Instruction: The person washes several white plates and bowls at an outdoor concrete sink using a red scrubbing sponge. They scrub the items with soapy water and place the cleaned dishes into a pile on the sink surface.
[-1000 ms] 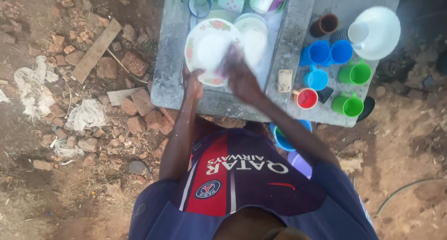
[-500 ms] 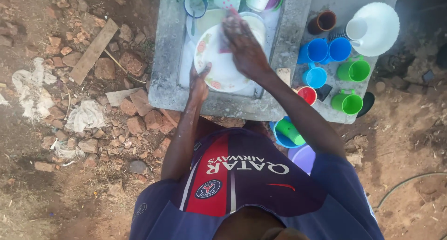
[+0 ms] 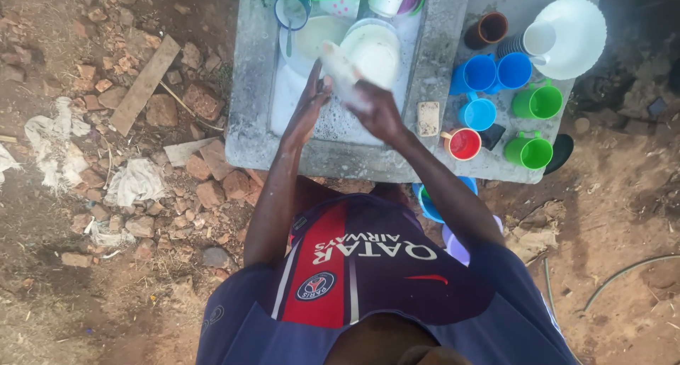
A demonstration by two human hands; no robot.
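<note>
Gripping from both sides, the left hand [image 3: 309,104] and the right hand [image 3: 375,110] close on a soapy white plate [image 3: 338,71] held tilted over the concrete sink [image 3: 248,88]; its long axis runs from about 10 to 4 o'clock. The plate sits at 1 o'clock from the left hand and 11 o'clock from the right, which is nearer (fingers blurred). A white bowl [image 3: 374,49] lies just beyond at 12 o'clock, coloured cups [image 3: 496,103] at 3 o'clock

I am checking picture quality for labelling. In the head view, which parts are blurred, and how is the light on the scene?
Head view: the plate between the left hand and right hand is smeared by motion blur; the coloured cups and rubble look fairly sharp; daylight is soft, with a dark shadow at the top right corner.
</note>
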